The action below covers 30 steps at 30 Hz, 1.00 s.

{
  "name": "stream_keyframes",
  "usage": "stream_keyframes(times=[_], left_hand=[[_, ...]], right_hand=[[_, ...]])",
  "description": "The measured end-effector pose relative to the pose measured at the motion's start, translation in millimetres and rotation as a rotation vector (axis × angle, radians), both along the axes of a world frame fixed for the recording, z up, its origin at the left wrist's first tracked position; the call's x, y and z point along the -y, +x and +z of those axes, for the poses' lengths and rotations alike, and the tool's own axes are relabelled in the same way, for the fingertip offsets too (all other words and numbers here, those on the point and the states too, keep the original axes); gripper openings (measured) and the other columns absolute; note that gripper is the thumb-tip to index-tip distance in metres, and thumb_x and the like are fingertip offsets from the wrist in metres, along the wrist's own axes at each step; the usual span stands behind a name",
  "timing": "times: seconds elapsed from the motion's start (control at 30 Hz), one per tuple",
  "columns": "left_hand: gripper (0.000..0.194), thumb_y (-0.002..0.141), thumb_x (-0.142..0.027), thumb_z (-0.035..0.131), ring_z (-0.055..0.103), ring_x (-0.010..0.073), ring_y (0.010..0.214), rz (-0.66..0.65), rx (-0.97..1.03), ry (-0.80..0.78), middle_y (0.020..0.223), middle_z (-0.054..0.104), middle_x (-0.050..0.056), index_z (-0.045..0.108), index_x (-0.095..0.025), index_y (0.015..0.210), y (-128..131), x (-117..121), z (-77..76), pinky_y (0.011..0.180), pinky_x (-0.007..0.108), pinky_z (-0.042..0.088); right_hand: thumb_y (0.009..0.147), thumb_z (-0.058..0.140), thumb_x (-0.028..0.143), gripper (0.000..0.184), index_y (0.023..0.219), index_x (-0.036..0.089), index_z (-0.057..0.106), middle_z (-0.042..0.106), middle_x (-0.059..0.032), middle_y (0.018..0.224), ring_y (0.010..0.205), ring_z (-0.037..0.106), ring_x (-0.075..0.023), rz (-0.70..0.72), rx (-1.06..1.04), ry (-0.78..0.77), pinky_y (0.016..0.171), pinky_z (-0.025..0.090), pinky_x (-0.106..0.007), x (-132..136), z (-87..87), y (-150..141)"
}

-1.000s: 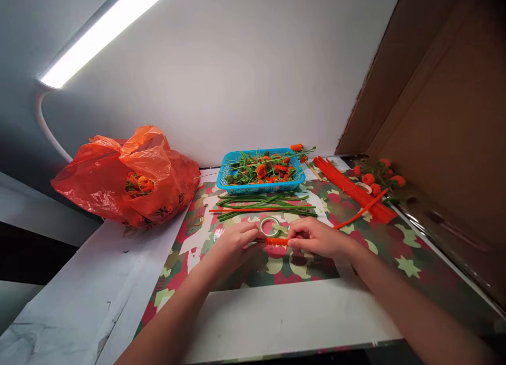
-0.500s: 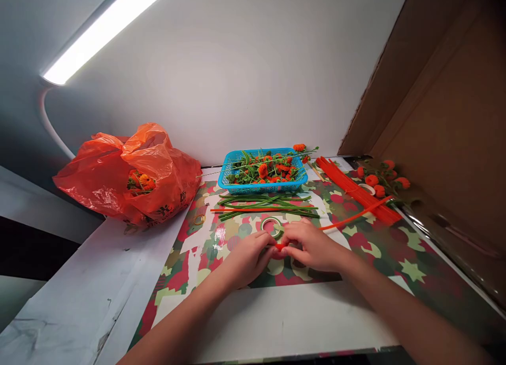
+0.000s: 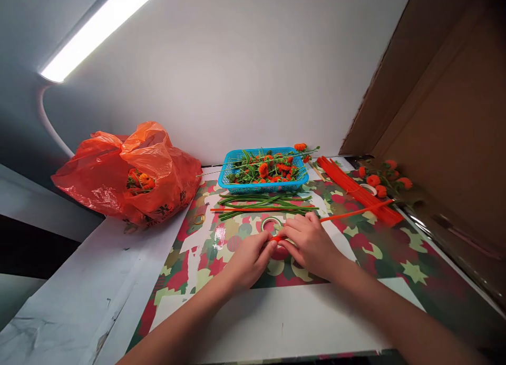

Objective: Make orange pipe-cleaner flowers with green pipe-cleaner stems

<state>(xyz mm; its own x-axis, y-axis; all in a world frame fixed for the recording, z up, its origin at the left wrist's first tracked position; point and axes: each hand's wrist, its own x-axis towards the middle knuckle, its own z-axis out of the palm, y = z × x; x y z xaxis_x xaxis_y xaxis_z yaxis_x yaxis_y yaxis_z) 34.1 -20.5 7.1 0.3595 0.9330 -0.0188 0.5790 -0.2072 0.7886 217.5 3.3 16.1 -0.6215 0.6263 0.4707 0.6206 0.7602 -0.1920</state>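
Between my two hands is an orange pipe cleaner (image 3: 278, 239), coiled or bunched at the near end, with a straight tail (image 3: 356, 213) running out to the right. My left hand (image 3: 251, 257) pinches the coiled end between thumb and fingers. My right hand (image 3: 310, 244) is closed on the same piece, close beside the left. Just behind my fingers lies a roll of pale green tape (image 3: 265, 223), partly hidden by my hands. Farther back are several green pipe cleaners (image 3: 261, 201) with an orange one (image 3: 229, 210) lying across the group.
A blue basket (image 3: 223, 183) of orange flowers with green stems stands against the wall. An orange plastic bag (image 3: 90, 180) with flowers sits left. To the right lie a bundle of orange pipe cleaners (image 3: 356, 188), more flowers (image 3: 373, 180) and a cardboard panel (image 3: 435, 101). A gold wire ring (image 3: 198, 218) lies left.
My hands have drawn together over the orange pipe cleaner, so less of its coil shows. The right hand has turned, its fingers now reaching over the piece. The view has shifted slightly.
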Motion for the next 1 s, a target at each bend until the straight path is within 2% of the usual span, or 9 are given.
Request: stream_keyframes(times=[0.17,0.47,0.77,1.0], left_hand=[[0.036,0.092,-0.043,0.036,0.029,0.0110,0.057,0.105,0.063,0.034,0.059,0.035,-0.005,0.034,-0.020,0.065,1.9,0.3,-1.6,0.053,0.024,0.024],[0.035,0.091,-0.040,0.039,0.030,0.0110,0.053,0.201,0.028,0.100,0.055,0.037,-0.004,0.039,-0.019,0.063,4.7,1.4,-1.2,0.051,0.025,0.022],[0.036,0.092,-0.042,0.037,0.033,0.0124,0.050,0.214,-0.078,0.152,0.054,0.040,-0.003,0.035,-0.021,0.063,5.1,2.5,-1.9,0.051,0.025,0.020],[0.033,0.092,-0.038,0.037,0.032,0.0127,0.050,0.232,-0.124,0.180,0.054,0.038,-0.003,0.033,-0.021,0.064,6.5,4.5,-1.4,0.052,0.026,0.018]], right_hand=[[0.091,0.053,0.022,0.011,0.088,0.017,0.063,0.063,-0.0031,0.078,0.074,0.049,-0.0182,-0.071,-0.101,0.119,0.069,0.026,-0.033,3.2,-1.5,-4.9],[0.090,0.056,0.022,0.011,0.086,0.016,0.064,0.068,-0.0049,0.078,0.074,0.057,-0.0186,-0.124,-0.227,0.101,0.069,0.032,-0.032,7.3,-1.9,-9.7],[0.088,0.056,0.020,0.013,0.079,0.019,0.065,0.071,-0.0034,0.075,0.071,0.062,-0.0183,-0.184,-0.337,-0.121,0.071,0.037,-0.032,8.1,-6.0,-10.4],[0.087,0.057,0.016,0.015,0.077,0.019,0.066,0.072,-0.0032,0.076,0.070,0.063,-0.0172,-0.147,-0.410,-0.184,0.071,0.037,-0.032,11.7,-10.6,-15.2]])
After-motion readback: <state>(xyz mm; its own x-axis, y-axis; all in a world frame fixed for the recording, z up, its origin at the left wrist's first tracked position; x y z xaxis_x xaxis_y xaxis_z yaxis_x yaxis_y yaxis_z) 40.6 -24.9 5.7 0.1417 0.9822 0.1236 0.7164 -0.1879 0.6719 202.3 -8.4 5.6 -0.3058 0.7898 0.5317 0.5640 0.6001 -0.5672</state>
